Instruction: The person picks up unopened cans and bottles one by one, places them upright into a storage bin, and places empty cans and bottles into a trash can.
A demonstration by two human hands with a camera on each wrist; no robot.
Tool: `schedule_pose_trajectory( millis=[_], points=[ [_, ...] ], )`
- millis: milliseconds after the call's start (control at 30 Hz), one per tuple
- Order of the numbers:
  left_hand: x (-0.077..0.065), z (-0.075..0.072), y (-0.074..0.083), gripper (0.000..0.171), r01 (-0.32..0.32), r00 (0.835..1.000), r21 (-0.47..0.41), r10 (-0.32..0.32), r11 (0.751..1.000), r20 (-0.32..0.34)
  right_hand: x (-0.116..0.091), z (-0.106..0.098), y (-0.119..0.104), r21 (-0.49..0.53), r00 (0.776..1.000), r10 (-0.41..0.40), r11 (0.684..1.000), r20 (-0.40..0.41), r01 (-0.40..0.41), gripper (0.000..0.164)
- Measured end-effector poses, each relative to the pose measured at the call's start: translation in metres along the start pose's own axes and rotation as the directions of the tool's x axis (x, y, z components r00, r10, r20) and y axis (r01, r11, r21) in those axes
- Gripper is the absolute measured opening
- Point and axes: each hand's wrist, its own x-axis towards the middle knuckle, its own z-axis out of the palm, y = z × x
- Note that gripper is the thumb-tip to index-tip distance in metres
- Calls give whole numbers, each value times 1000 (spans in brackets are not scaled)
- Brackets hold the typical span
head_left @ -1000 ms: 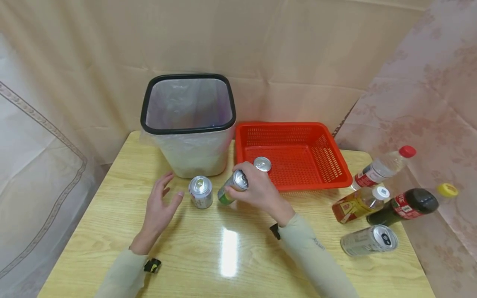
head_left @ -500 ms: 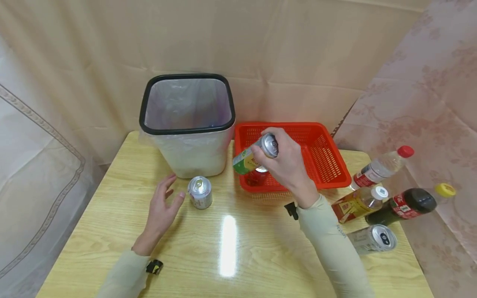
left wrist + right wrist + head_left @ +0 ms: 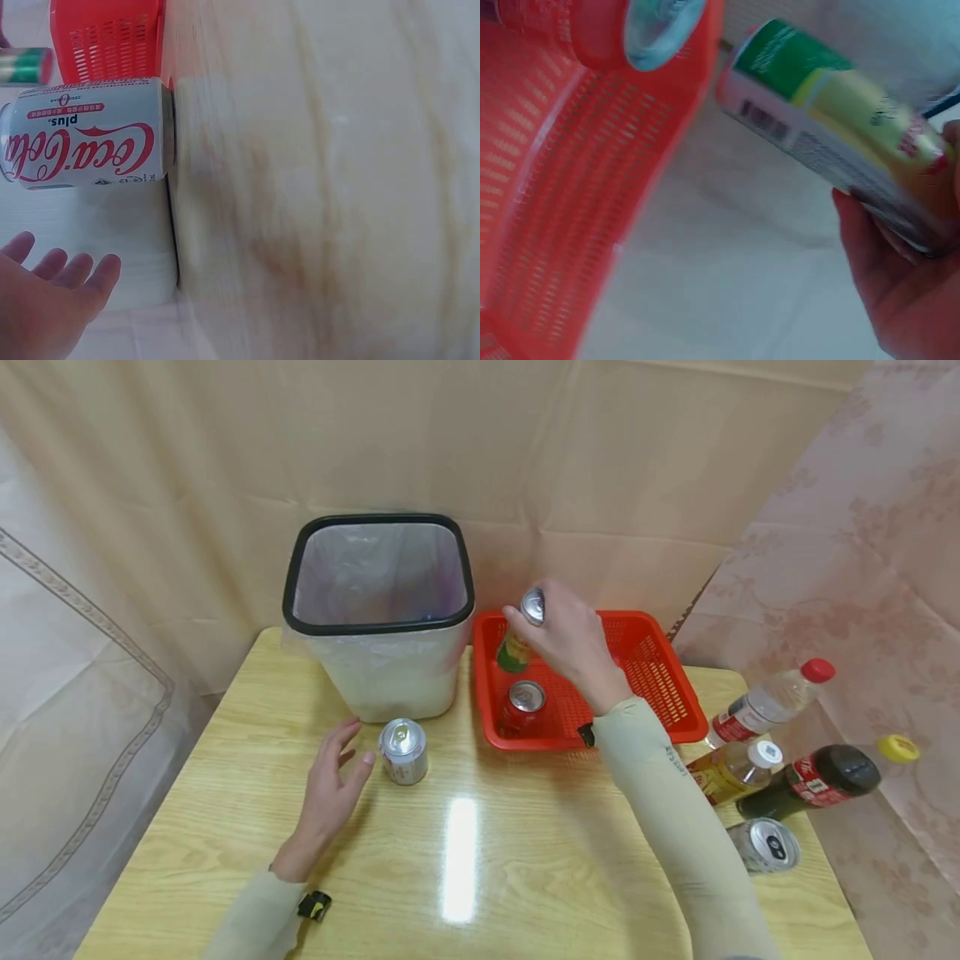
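My right hand [image 3: 572,633] grips a slim green and yellow drink can [image 3: 514,649] near its silver top, over the back left part of the red plastic basket [image 3: 691,718]. In the right wrist view the can [image 3: 840,124] slants, its green bottom away from the fingers. A red can [image 3: 522,706] stands in the basket's front left corner. My left hand [image 3: 328,789] rests low over the table, fingers relaxed and holding nothing. Just right of it stands a short white Coca-Cola plus can [image 3: 405,764], whose red lettering shows in the left wrist view.
Left of the basket stands a bin [image 3: 378,677] with a black rim and a clear liner. At the table's right are a red-capped bottle [image 3: 757,706], a white-capped tea bottle [image 3: 731,772], a cola bottle [image 3: 813,781] and a silver can [image 3: 765,846].
My right hand has lifted the green and yellow can off the table beside the white can and carried it right and back over the basket. The left hand stays almost still.
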Motion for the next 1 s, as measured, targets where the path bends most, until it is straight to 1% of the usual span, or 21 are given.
schedule_pose_trajectory(
  millis=[67, 133, 233, 333, 500, 600, 767, 867, 1000],
  points=[
    [-1, 1, -1, 52, -13, 1000, -8, 13, 1000, -2, 9, 7, 6, 4, 995, 58, 998, 82, -58, 47],
    [-2, 1, -2, 50, -21, 1000, -12, 21, 1000, 0, 16, 14, 13, 9, 987, 92, 996, 131, -94, 46],
    [-4, 2, -2, 48, -33, 999, -18, 33, 999, 0, 25, 25, 22, 18, 979, 109, 993, 173, -114, 41],
    [-5, 3, -2, 48, -35, 999, -24, 34, 999, -8, 32, 36, 30, 19, 972, 109, 993, 207, -116, 39],
    [-7, 5, 0, 48, -39, 999, -31, 39, 999, -9, 40, 52, 38, 0, 952, 136, 990, 275, -142, 40],
    [-6, 6, 4, 50, -43, 999, -29, 43, 999, -3, 41, 58, 43, -26, 940, 156, 987, 302, -156, 43],
    [-5, 7, 9, 51, -46, 999, -28, 46, 999, 4, 41, 65, 50, -47, 934, 165, 986, 318, -158, 51],
    [-5, 8, 10, 52, -46, 999, -39, 46, 998, 6, 40, 69, 55, -42, 930, 153, 988, 333, -148, 55],
    [-4, 8, 11, 55, -46, 999, -52, 47, 998, 11, 41, 73, 59, -35, 926, 141, 990, 350, -138, 55]
  ],
)
